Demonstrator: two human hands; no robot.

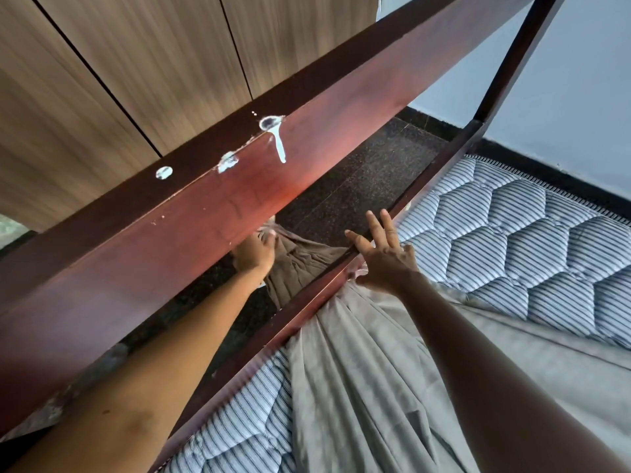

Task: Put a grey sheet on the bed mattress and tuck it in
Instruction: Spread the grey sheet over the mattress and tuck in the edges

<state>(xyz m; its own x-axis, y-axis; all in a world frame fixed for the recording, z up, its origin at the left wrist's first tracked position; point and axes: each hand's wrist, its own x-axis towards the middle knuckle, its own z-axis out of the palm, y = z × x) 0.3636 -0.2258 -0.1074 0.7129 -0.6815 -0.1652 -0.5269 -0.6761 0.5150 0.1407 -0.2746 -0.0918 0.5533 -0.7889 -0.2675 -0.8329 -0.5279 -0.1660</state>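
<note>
A grey sheet [358, 377] lies bunched in folds over the striped quilted mattress [532, 240] and hangs over the lower wooden bed rail [259, 346] toward the floor. My left hand [254, 254] reaches out past the rail and grips the hanging part of the sheet; the upper rail partly hides its fingers. My right hand [384, 254] rests on the lower rail and the sheet's edge with its fingers spread. Most of the mattress on the right is bare.
A broad dark-red upper bed rail [211, 206] with white paint spots crosses the view diagonally. A thin post [508, 56] rises at the right corner. Wooden wardrobe doors [143, 63] stand beyond, above dark speckled floor [358, 179]. A pale blue wall [580, 97] borders the bed.
</note>
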